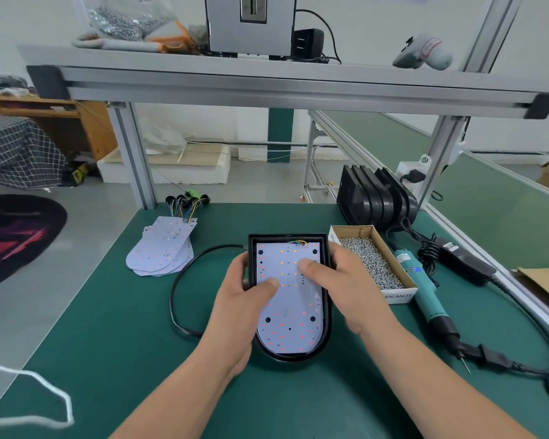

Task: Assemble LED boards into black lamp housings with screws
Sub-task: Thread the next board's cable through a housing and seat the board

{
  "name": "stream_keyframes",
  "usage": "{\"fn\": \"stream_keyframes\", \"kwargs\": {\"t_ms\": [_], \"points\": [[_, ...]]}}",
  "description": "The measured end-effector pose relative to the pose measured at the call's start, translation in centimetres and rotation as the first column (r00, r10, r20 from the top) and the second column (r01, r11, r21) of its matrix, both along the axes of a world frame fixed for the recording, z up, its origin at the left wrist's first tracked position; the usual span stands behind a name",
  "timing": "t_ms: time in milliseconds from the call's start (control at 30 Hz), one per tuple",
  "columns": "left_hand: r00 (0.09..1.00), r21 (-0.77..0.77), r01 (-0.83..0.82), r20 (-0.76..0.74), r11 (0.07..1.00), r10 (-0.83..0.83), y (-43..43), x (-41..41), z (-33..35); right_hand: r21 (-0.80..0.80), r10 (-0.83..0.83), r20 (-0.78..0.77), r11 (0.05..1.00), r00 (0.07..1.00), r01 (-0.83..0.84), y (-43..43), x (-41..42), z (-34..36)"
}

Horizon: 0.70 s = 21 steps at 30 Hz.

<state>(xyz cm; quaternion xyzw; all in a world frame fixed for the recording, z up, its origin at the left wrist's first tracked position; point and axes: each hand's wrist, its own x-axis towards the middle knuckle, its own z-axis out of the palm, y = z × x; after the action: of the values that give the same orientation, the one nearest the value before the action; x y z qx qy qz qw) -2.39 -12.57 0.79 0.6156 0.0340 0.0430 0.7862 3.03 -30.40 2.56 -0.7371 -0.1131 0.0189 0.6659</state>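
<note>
Now left hand (pixel 241 299) and right hand (pixel 346 286) grip the stiff black housing (pixel 329 315) by its walls, thumbs pressing the thin, likely fragile LED board (pixel 290 315) between them.

white led board (pixel 290 299), black housing (pixel 327 312)

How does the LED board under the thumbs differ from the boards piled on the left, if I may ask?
The LED board lies single inside the black housing; the piled boards lie fanned, loose on the green mat. The left hand and right hand press thumbs on the housed board; nothing touches the pile. Both are white, rounded at one end, wired at the other.
</note>
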Motion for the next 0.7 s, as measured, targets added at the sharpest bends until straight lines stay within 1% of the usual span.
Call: {"fn": "stream_keyframes", "kwargs": {"t_ms": [67,133,200,333,633,667,700], "points": [[0.999,-0.027,-0.031,-0.014,0.999,0.031,0.20,0.08,0.12,-0.034,0.013,0.010,0.999,1.000,-0.012,0.15,-0.10,0.02],[0.998,-0.023,-0.057,-0.020,0.998,0.057,0.50,0.17,0.22,-0.087,0.036,0.022,0.996,0.999,-0.034,0.44,-0.32,0.02],[0.998,-0.023,-0.065,-0.027,0.998,0.064,0.61,0.26,0.20,-0.097,0.041,0.030,0.995,0.999,-0.038,0.67,-0.55,-0.06],[0.997,-0.043,-0.063,-0.037,0.997,0.061,0.57,0.05,0.37,-0.043,0.003,0.043,0.999,0.999,-0.001,0.86,-0.72,0.15],[0.999,-0.093,-0.020,-0.042,0.995,0.017,0.64,-0.25,0.65,0.013,0.070,0.057,0.997,0.996,-0.071,0.55,-0.74,0.73],[0.999,-0.106,-0.016,-0.049,0.994,0.011,0.66,-0.24,0.64,0.029,0.072,0.046,0.997,0.996,-0.073,0.51,-0.61,0.79],[0.998,-0.129,-0.012,-0.060,0.992,0.004,0.69,-0.24,0.63,0.080,0.055,0.003,0.995,0.998,-0.055,0.48,-0.45,0.86]]}}
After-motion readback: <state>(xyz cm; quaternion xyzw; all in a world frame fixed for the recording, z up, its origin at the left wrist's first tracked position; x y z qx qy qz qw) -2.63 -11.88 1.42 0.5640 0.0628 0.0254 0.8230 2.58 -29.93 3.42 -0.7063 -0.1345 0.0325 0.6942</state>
